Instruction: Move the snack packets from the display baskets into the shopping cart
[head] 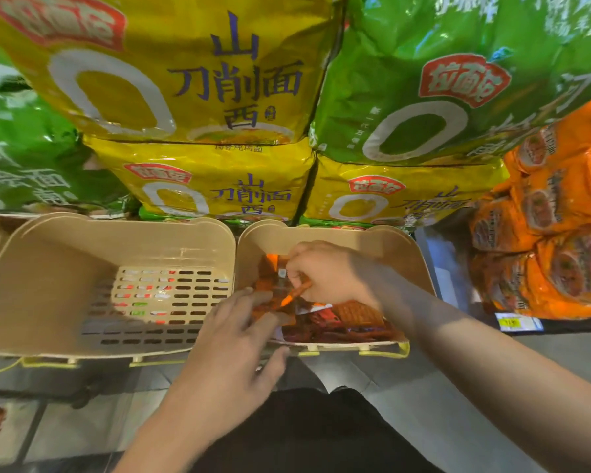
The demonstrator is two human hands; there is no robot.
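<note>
Two beige display baskets stand side by side below the shelf. The right basket [411,254] holds several small orange and dark red snack packets [352,319] along its front. My right hand [325,271] is inside it and grips a bunch of packets [278,279] at the basket's left side. My left hand [234,339] reaches over the front rim with straight fingers touching the same bunch from below. The left basket [48,261] has no packets in it; its slotted floor shows. The shopping cart is not in view.
Large yellow noodle bags [198,73] and green noodle bags [458,80] are stacked right behind the baskets. Orange noodle packs [556,233] pile up at the right, with a price label [517,322] below them. My dark trousers [314,431] and grey floor lie under the baskets.
</note>
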